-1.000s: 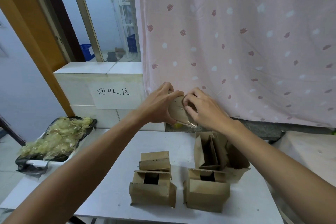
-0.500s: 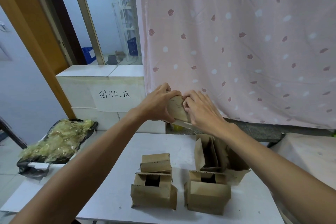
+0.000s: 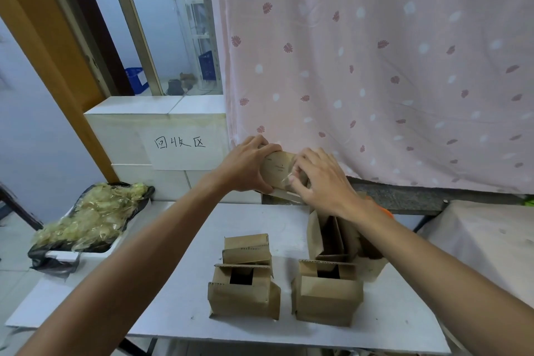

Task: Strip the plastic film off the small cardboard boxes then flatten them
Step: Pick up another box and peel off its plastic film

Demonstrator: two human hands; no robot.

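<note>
I hold a small film-wrapped cardboard box [image 3: 278, 168] up above the far edge of the white table [image 3: 179, 292]. My left hand [image 3: 245, 166] grips its left side, fingers curled over the top. My right hand [image 3: 320, 179] pinches at the clear film on its right face. On the table stand several more small brown boxes: one at the front left [image 3: 244, 293], one at the front right [image 3: 328, 295], a smaller one behind [image 3: 247, 248], and taller open ones [image 3: 332, 237] under my right forearm.
A black-lined tray [image 3: 46, 254] heaped with stripped yellowish film [image 3: 92, 214] sits at the table's left end. A white block with a handwritten paper sign [image 3: 180, 143] stands behind. A pink patterned curtain [image 3: 375, 66] hangs at the back; a cloth-covered surface [image 3: 485, 240] lies right.
The box has turned a little in my hands, showing more of its front face. My right fingers have shifted lower along its right side. Both hands stay on it.
</note>
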